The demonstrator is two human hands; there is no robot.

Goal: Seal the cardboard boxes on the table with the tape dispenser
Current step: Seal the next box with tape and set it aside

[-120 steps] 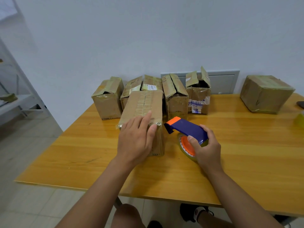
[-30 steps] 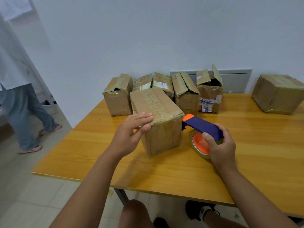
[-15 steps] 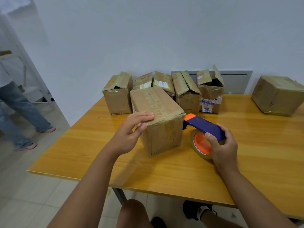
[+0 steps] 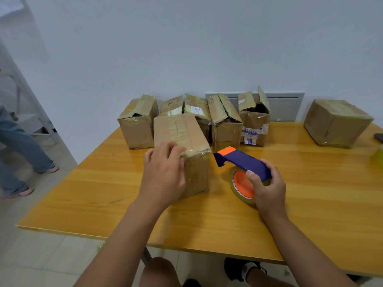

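At far left, off the counter, a bystander's jeans-clad legs [image 4: 18, 150] stand on the tiled floor. On the yellow wooden counter [image 4: 310, 193], a back row of worn brown cardboard boxes [image 4: 224, 121] sits against the wall, several with flaps lifted or gaping; these appear unsealed. In front of that row stands the brown cardboard box with tape over its closed top [image 4: 182, 131], the one under work. The left hand [image 4: 163, 172] rests on its near top edge, fingers [image 4: 174, 150] curled over the rim and pressing the tape end against the near face. Just right of this box, apart from it, is the blue and orange tape dispenser with a clear tape roll [image 4: 242, 170], held in the right hand [image 4: 267, 187], thumb on the orange hub and fingers wrapped round the blue handle; its roll is low, at or near the counter, though contact cannot be confirmed. At far right stands a separate brown cardboard box with closed top [image 4: 337, 121]. Judgement: the current step is smoothing down the finished strip on the near box. The next move likely calls for setting this box aside, drawing forward an open box, folding its flaps flat and bringing the dispenser's orange nose to the seam.
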